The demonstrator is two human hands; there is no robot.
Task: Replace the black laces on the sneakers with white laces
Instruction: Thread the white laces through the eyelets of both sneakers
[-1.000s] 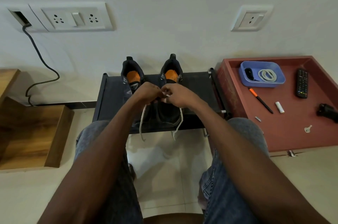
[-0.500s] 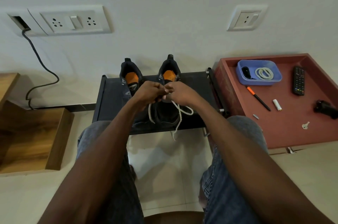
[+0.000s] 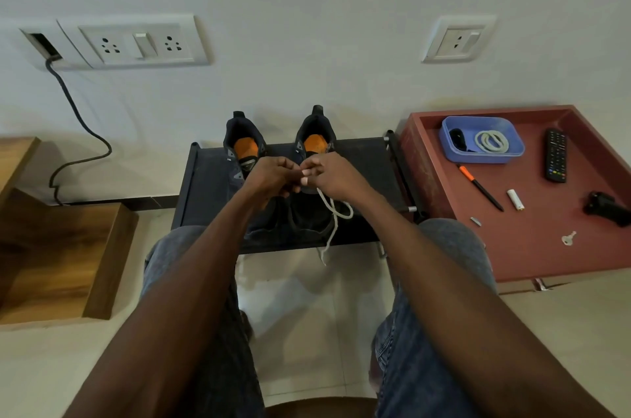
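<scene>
**Hands meet over sneaker**

Both hands, left (image 3: 273, 178) and right (image 3: 333, 175), come together with fingers curled over the right sneaker (image 3: 316, 144) on a black rack (image 3: 368, 161), pinching a white lace (image 3: 336, 216) whose loose ends trail off the rack's front edge.

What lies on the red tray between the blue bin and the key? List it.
In the head view, between the blue bin and the key on the red tray lie an orange-capped pen, a small white cylinder and a tiny metal piece.

Both hands (image 3: 304, 177) together, fingers curled (arms outstretched)
</scene>
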